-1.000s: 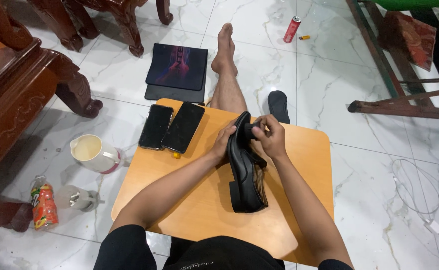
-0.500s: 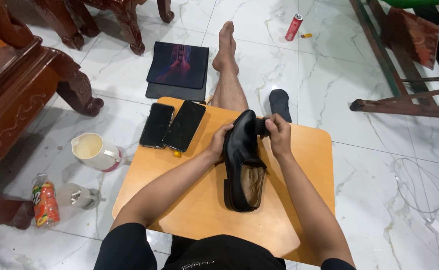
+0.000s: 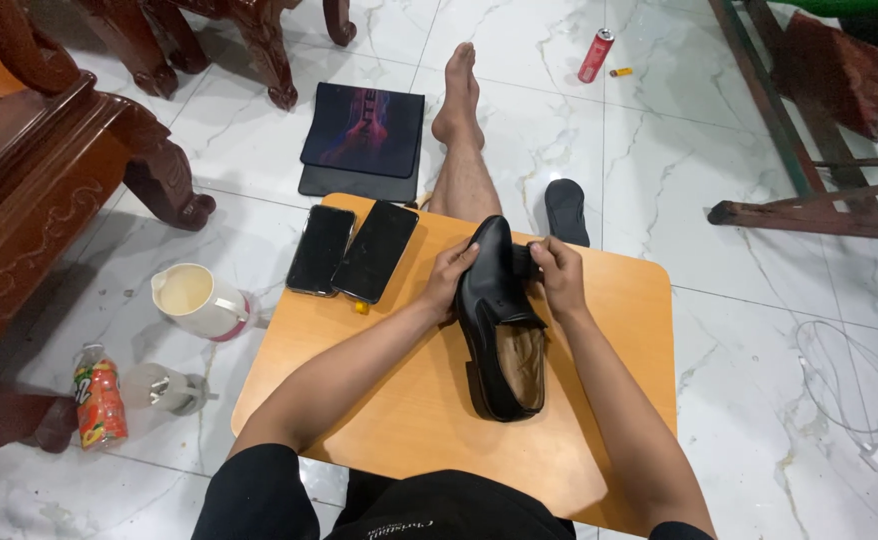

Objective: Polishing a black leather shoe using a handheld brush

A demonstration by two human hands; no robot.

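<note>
Fingers (image 3: pixel 454 270) of the left hand (image 3: pixel 449 282) curl around the left side of a black shoe (image 3: pixel 499 320), near its toe, gripping it. Those of the right hand (image 3: pixel 559 275) close on a small dark pad (image 3: pixel 526 261) pressed against the shoe's upper; whether it is a sponge or a cloth cannot be told. The shoe lies on the orange wooden bench (image 3: pixel 619 340), toe pointing away from the person and its tan-lined opening facing up. Both forearms stretch forward from the lower edge of the view, and the hands meet at the shoe's front half.

On the marble floor to the left of the bench stands a cream jug (image 3: pixel 197 300) with a pale inside; what it holds cannot be told. Below it a clear glass mug (image 3: pixel 164 388) lies on its side. Beside that lies a plastic bottle (image 3: pixel 99 400) with an orange and green label. Far off near the top a red can (image 3: pixel 596 55) rests on the floor, with a small yellow thing just beside it.

Two dark phones (image 3: pixel 354 250) lie side by side, touching, at the bench's far left corner. Beyond them a dark flat case (image 3: pixel 364 135) with a purple and red picture rests on the floor. The person's bare leg (image 3: pixel 462 130) reaches out past the bench, and a black sock (image 3: pixel 566 210) lies just to its right.
</note>
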